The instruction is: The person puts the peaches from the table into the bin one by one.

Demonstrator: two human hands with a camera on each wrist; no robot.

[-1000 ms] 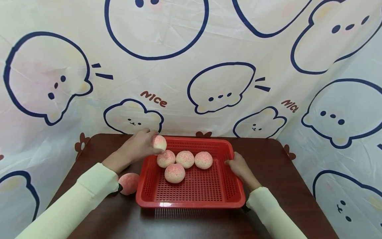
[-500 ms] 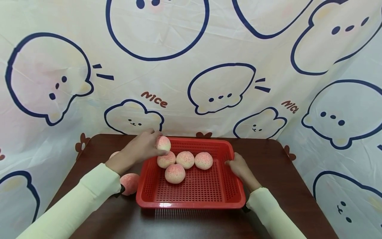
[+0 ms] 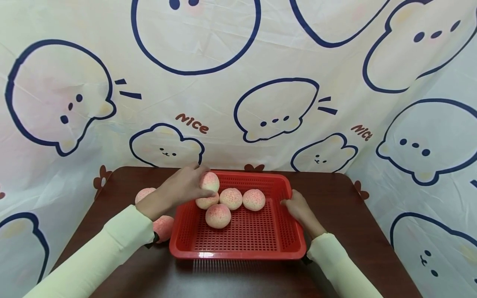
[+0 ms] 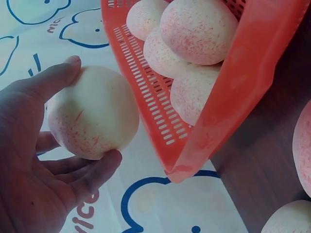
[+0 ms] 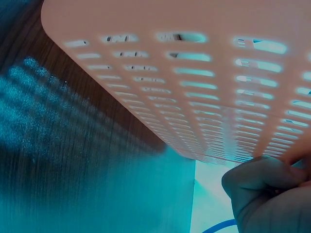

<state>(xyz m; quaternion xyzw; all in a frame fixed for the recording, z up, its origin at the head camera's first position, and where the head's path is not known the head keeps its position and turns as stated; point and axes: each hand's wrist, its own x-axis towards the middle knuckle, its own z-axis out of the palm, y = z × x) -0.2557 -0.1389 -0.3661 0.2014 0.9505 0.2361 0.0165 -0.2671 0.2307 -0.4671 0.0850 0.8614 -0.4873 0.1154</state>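
A pale pink-tinged peach (image 3: 210, 182) is held in my left hand (image 3: 182, 185) above the rear left of the red plastic basket (image 3: 257, 240). In the left wrist view, the thumb and fingers (image 4: 99, 170) curl round this peach (image 4: 95, 111), beside the basket's rim. Several similar peaches (image 3: 218, 216) sit in the basket, toward its back and left; the held one partly overlaps one of them (image 3: 207, 202). My right hand (image 3: 299, 209) grips the basket's right rim. From the right wrist, its curled fingers (image 5: 260, 177) show against the slotted wall (image 5: 146, 17).
Left of the basket, a redder peach (image 3: 163, 228) and a paler one (image 3: 144, 194) lie on the dark brown table (image 3: 328, 194), both partly hidden by my left arm. A patterned cloth (image 3: 275, 54) hangs behind and at both sides.
My left hand has moved a little to the right with the peach, farther over the basket. The pale peach behind my left forearm has come into view. Right hand and basket stay put.
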